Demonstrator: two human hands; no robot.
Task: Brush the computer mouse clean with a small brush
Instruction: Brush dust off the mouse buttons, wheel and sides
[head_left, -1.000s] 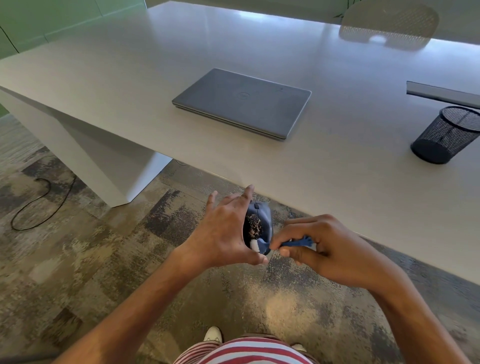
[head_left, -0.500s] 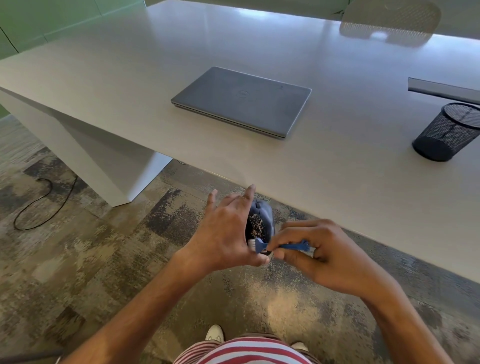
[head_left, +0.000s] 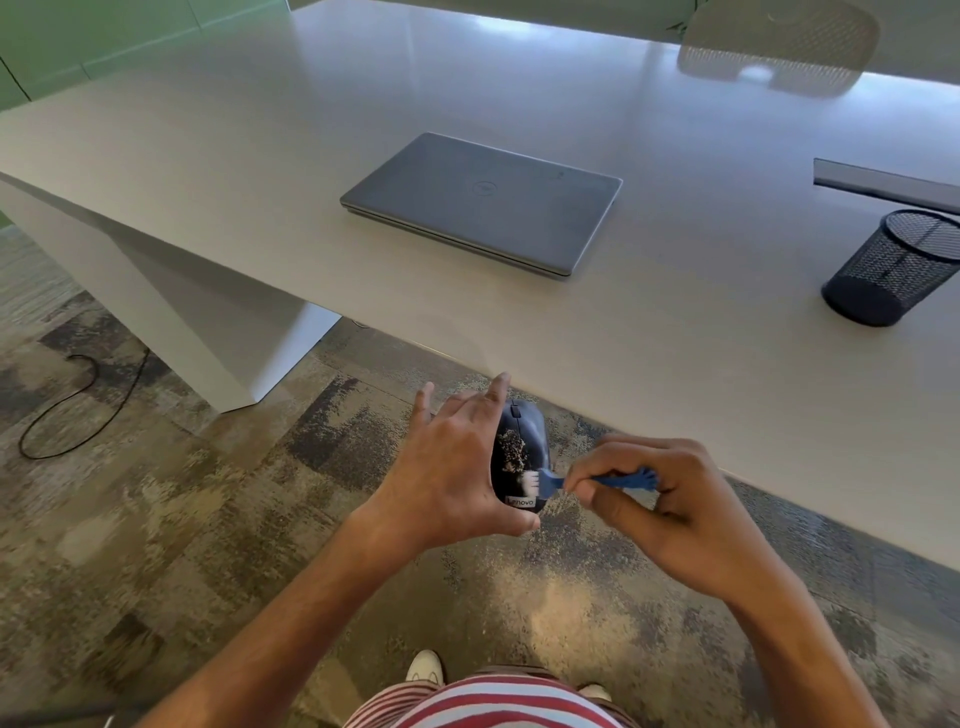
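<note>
My left hand (head_left: 457, 467) holds a dark blue computer mouse (head_left: 527, 441) on its side, over the carpet just in front of the table edge. A patch of brown crumbs sticks to the mouse's back. My right hand (head_left: 654, 509) pinches a small blue brush (head_left: 602, 480) by its handle. The brush's white bristles touch the lower part of the mouse, just below the crumbs. A label reading Lenovo shows near the mouse's bottom end.
A closed grey laptop (head_left: 483, 202) lies on the white table (head_left: 260, 171). A black mesh pen cup (head_left: 896, 265) stands at the right, with a flat dark object behind it. A black cable (head_left: 67, 410) loops on the patterned carpet at the left.
The brush head has shifted slightly along the lower part of the mouse. Both hands stay close together in almost the same place.
</note>
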